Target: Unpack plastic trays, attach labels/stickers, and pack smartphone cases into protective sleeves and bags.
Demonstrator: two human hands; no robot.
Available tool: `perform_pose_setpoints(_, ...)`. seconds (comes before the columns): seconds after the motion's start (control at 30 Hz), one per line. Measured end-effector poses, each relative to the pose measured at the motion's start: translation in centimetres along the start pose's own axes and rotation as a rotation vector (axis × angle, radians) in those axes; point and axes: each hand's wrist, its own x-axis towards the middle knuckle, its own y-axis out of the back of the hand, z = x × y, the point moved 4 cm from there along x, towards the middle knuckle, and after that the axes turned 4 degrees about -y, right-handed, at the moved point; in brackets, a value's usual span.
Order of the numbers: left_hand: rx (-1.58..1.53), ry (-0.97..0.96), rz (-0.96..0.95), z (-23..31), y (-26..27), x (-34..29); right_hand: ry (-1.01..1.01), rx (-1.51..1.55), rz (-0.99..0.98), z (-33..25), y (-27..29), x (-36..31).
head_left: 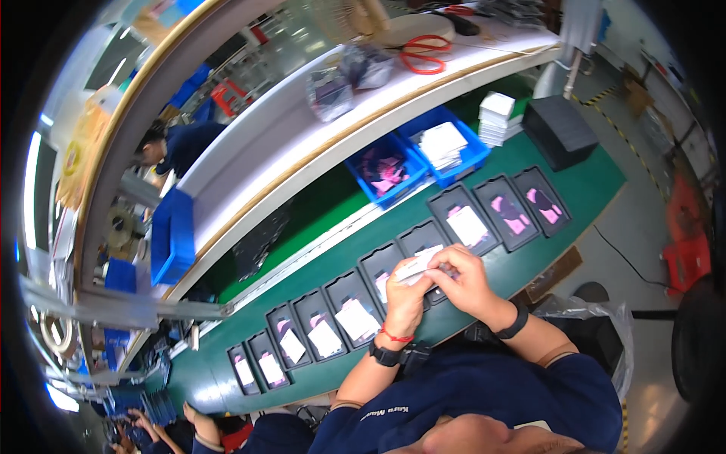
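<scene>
Over the row of black trays, I hold a thin white card [417, 266] between both hands. My left hand [404, 303] grips its near left part with closed fingers. My right hand [463, 281] pinches the right end, thumb and fingertips close to the left thumb. Directly beyond the card lies a black tray [414, 233], partly hidden by my hands. Right of it, another tray holds a white card [466, 225]. Farther right, pink-and-black pieces [508, 215] lie in two trays. Several trays to the left hold white cards [324, 338] over pink pieces.
Behind the trays stand a blue bin [349, 160] of pink-and-black pieces and a blue bin [484, 153] of white cards. A white stack [495, 117] and black box [560, 132] stand at the right. Red-handled scissors [425, 54] lie on the shelf. Co-workers sit at the left.
</scene>
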Motion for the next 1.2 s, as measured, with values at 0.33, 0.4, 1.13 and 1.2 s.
perform_pose_setpoints(0.33,-0.12,0.134,0.015,-0.1,0.3,-0.5,-0.41,-0.004,0.28,9.8,14.0,4.6)
perform_pose_setpoints(0.4,-0.081,0.091,0.03,-0.3,0.0,-0.2,-0.307,-0.529,0.274,10.3,15.6,4.6)
perform_pose_setpoints(1.13,-0.024,-0.029,0.087,0.4,-0.3,-0.4,-0.462,0.607,-0.212,4.3,0.7,0.0)
perform_pose_setpoints(1.2,-0.024,-0.024,0.064,0.4,-0.3,-0.3,-0.453,0.618,-0.166,3.9,0.7,0.0)
